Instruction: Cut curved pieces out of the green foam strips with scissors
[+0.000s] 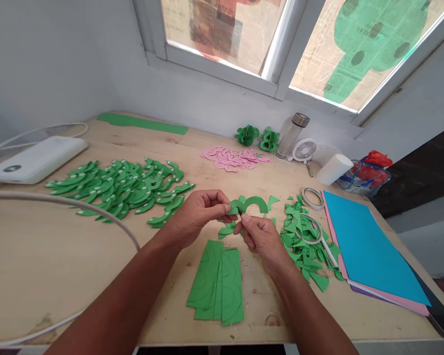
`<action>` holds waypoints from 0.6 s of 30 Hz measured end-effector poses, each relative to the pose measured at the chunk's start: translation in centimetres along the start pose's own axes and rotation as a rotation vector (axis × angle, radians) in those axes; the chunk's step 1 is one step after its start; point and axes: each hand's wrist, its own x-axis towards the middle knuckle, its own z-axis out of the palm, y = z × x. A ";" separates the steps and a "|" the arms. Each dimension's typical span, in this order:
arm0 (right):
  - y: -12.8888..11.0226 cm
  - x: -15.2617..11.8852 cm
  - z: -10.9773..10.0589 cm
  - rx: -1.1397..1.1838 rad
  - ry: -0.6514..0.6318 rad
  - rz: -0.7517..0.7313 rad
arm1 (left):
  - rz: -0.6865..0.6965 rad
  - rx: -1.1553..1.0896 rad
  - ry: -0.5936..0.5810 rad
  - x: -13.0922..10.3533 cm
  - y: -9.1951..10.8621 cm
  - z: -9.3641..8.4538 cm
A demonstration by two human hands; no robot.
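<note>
My left hand is closed in a pinch on the end of a curved green paper strip, whose arched part sticks out to the right. In my right hand are what look like small scissors; only a dark tip shows, against the paper beside my left fingertips, and the fingers hide the rest. Below the hands lie green paper rectangles with curved lines drawn on them. Green paper offcuts lie scattered under and around my fingers.
On the left are a heap of green curved cutouts and a white power bank with cables. Pink cutouts and a glass bottle stand behind. Green scraps, tape rolls and blue sheets are at right.
</note>
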 end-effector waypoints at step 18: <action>0.3 0.2 0.2 -0.020 0.040 -0.093 | 0.014 -0.086 0.158 0.2 -0.2 0.7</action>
